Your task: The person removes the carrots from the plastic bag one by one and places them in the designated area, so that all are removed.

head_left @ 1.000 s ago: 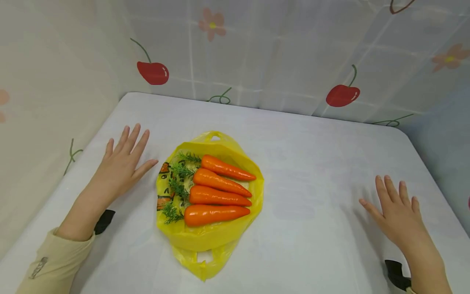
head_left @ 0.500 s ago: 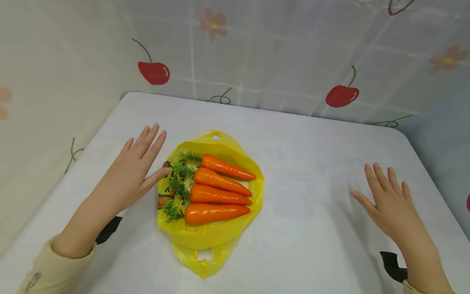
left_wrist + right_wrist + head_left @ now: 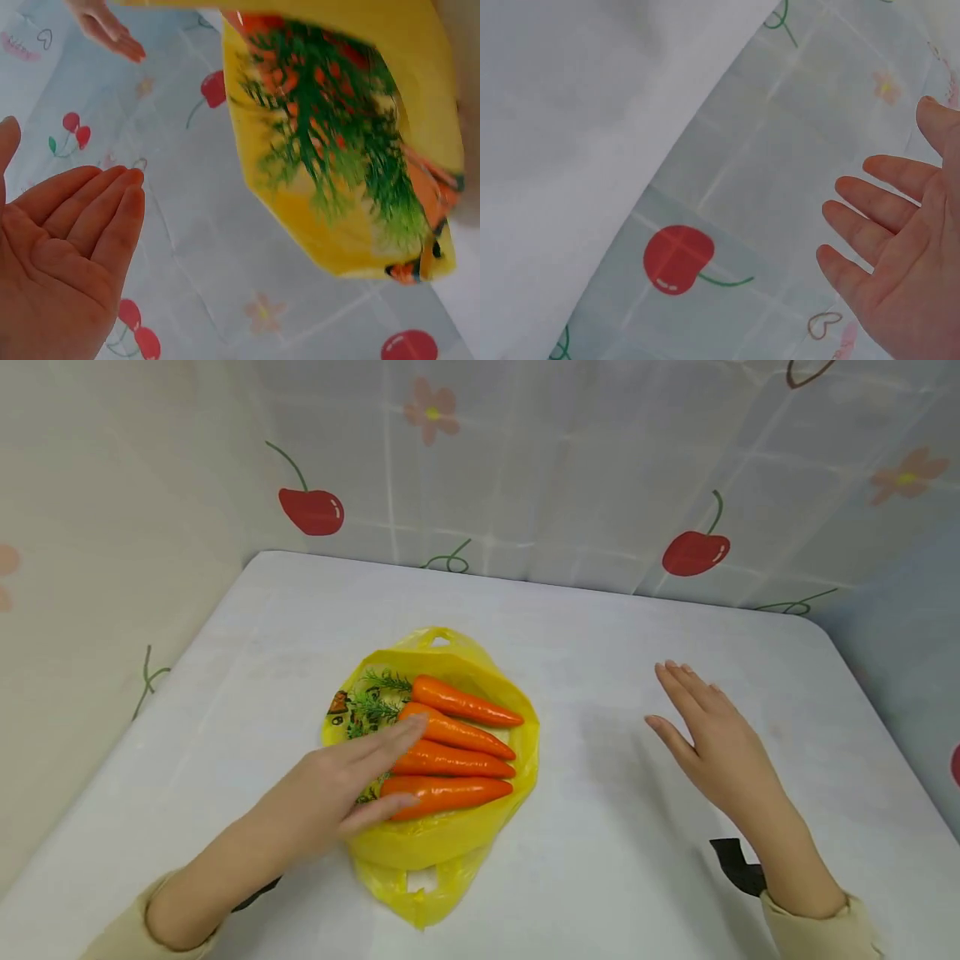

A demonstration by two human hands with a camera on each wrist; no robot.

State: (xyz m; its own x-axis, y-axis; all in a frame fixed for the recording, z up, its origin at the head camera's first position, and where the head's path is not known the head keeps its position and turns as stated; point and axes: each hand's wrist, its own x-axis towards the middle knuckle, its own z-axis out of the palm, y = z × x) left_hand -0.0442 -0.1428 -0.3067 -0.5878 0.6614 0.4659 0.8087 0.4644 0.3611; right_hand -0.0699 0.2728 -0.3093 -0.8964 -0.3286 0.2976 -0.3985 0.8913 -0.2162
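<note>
Several orange carrots (image 3: 465,702) with green leafy tops (image 3: 322,112) lie side by side in a yellow plastic bag (image 3: 517,777), its mouth spread wide around them. Over the bag's left part is my left hand (image 3: 341,785), blurred, fingers extended and thumb apart; it overlaps the lower carrots and hides some of their leaves. In the left wrist view its palm faces the camera and holds nothing. My right hand (image 3: 716,747) hovers above the table right of the bag, fingers straight, with nothing in it; the right wrist view shows its bare palm (image 3: 922,270).
The white table (image 3: 600,860) has its far edge against a pale curtain (image 3: 525,468) printed with cherries and flowers. One bag handle (image 3: 420,902) lies toward the near side, the other toward the far side.
My left hand has moved right and nearer, from beside the bag to over the carrots. My right hand has moved left toward the bag. The bag and carrots stay in place.
</note>
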